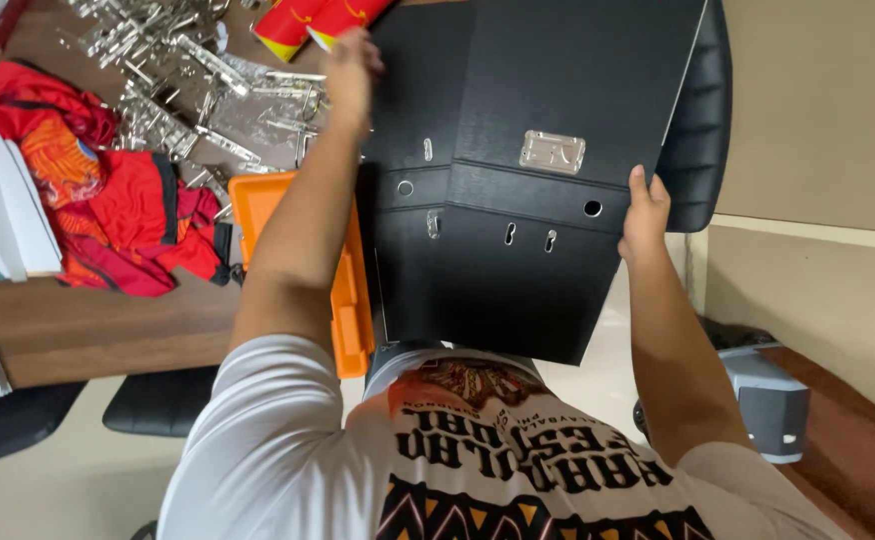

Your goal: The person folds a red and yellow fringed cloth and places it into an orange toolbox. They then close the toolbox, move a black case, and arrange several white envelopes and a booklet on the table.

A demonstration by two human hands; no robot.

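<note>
Head view: right hand (644,212) fingers clamp the black binder cover (548,190), its metal plate (553,152) fitted beyond them; left hand (350,72) reaches loose metal clips (173,95), grip unclear; many remain.

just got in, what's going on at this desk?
A person holds an opened black binder cover, its metal plate facing up. Their right hand grips its edge; the left hand reaches toward a heap of metal clip mechanisms. An orange tray and red cloth lie on the wooden desk.
</note>
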